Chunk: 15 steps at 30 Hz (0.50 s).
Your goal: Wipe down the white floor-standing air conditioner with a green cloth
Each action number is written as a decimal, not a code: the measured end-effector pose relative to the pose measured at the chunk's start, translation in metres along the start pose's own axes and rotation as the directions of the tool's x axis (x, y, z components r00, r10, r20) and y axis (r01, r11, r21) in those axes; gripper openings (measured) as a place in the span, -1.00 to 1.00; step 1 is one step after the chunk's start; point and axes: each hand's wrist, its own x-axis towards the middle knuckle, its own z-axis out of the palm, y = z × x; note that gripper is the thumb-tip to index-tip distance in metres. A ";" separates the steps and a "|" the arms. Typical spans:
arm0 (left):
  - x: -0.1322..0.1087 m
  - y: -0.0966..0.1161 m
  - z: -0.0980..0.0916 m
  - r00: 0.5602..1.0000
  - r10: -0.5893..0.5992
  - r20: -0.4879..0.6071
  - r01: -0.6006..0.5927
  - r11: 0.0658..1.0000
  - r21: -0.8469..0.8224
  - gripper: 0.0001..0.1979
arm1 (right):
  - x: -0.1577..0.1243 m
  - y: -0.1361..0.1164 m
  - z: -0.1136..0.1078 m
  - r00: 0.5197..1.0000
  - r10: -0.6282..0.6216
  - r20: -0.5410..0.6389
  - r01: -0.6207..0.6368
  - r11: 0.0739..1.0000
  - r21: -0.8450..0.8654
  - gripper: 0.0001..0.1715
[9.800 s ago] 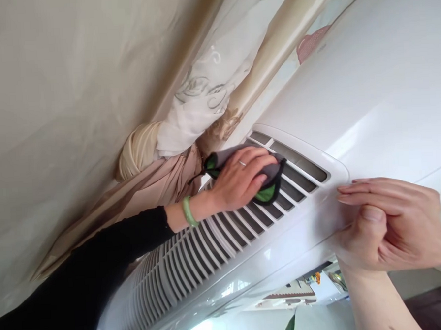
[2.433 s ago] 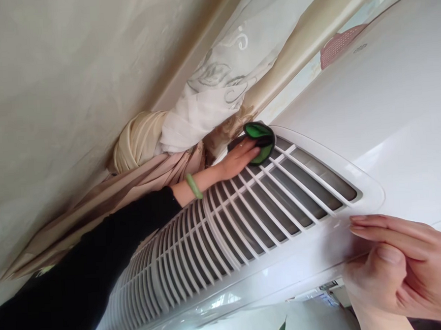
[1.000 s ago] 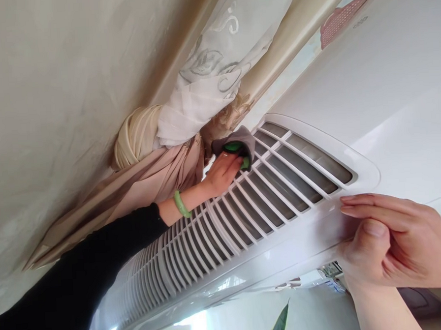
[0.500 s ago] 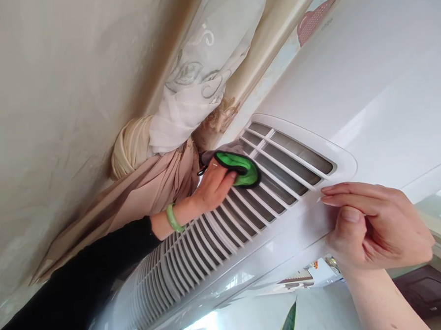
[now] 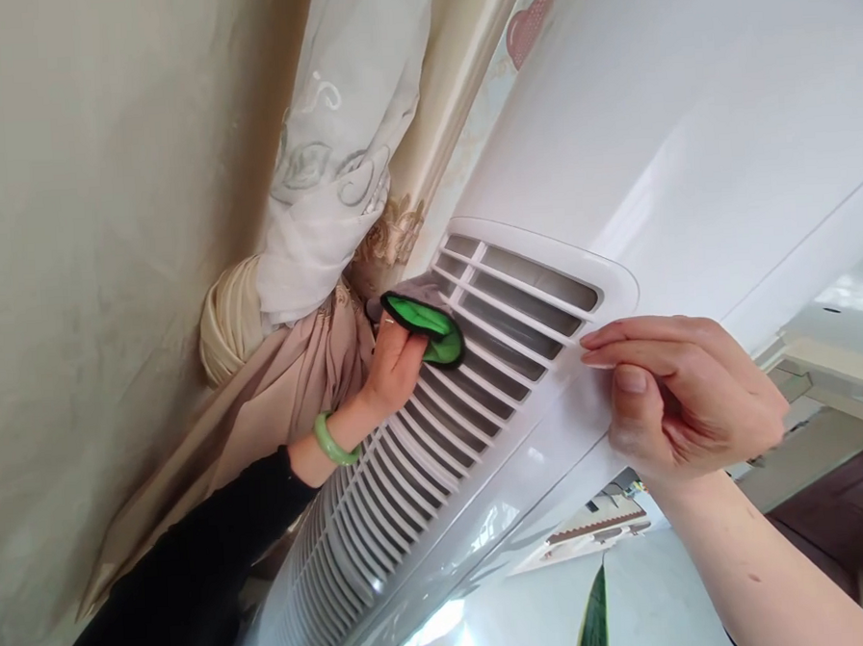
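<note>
My left hand [image 5: 396,363], a green bangle on its wrist, is closed on a cleaning cloth [image 5: 443,346]. The cloth is bright green on one face, grey on the other, with a black edge; its fold covers some of my fingertips. It lies against the slatted vent [image 5: 506,362] of a tall white air conditioner [image 5: 655,176]. My right hand [image 5: 695,391] has its fingertips at the smooth frame beside the slats. Its first fingers reach out, the thumb stands apart below them, and nothing shows between them.
Tied-back curtains, one white and sheer [image 5: 308,243] and one pinkish-brown [image 5: 289,374], hang close to my left arm. A beige wall [image 5: 100,215] fills the left side. A pointed plant leaf [image 5: 592,618] and a dark brown cabinet [image 5: 838,504] appear below right.
The view has shifted, so the air conditioner and both hands appear farther left. The cloth stays on the slats in my left hand, and my right fingertips remain by the vent frame.
</note>
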 end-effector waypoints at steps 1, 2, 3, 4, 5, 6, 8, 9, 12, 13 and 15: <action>-0.002 0.005 0.000 1.000 0.001 -0.004 -0.001 1.000 0.002 -0.68 | 0.000 0.000 0.000 1.000 0.005 -0.002 -0.005 1.000 0.003 -0.81; -0.004 0.009 0.000 1.000 -0.003 -0.014 0.003 1.000 0.003 -0.68 | 0.001 0.001 0.000 1.000 -0.003 -0.007 0.003 1.000 0.009 -0.81; -0.008 0.012 0.000 1.000 -0.009 -0.025 0.009 1.000 0.001 -0.68 | 0.002 0.002 0.001 1.000 -0.019 -0.014 0.020 1.000 0.017 -0.81; -0.011 0.014 0.001 0.999 -0.013 -0.036 0.013 1.000 0.000 -0.68 | 0.003 0.002 0.001 0.999 -0.041 -0.023 0.041 0.999 0.026 -0.82; -0.015 0.015 0.001 0.999 -0.013 -0.047 0.013 1.000 0.000 -0.68 | 0.004 0.003 0.002 0.998 -0.060 -0.030 0.061 0.998 0.035 -0.82; -0.020 0.016 0.002 0.998 -0.009 -0.056 0.009 1.000 0.005 -0.69 | 0.005 0.004 0.002 0.997 -0.073 -0.034 0.075 0.996 0.042 -0.82; -0.029 0.019 0.002 0.997 0.032 -0.063 -0.029 0.999 0.043 -0.70 | 0.006 0.004 0.002 0.997 -0.068 -0.030 0.069 0.997 0.044 -0.82; -0.033 0.021 0.001 0.996 0.071 -0.051 -0.067 0.995 0.075 -0.71 | 0.006 0.004 0.002 0.998 -0.061 -0.032 0.062 0.997 0.047 -0.83; -0.038 0.030 -0.001 0.980 0.196 0.042 -0.201 0.963 0.178 -0.75 | 0.006 0.002 0.002 0.999 -0.034 -0.030 0.036 0.999 0.041 -0.81; -0.037 0.034 -0.001 0.971 0.229 0.066 -0.237 0.949 0.207 -0.76 | 0.006 0.001 0.002 0.999 -0.029 -0.028 0.030 0.999 0.036 -0.80; -0.031 0.043 -0.002 0.957 0.273 0.100 -0.289 0.927 0.238 -0.75 | 0.007 0.000 0.002 0.999 -0.029 -0.023 0.030 0.999 0.033 -0.78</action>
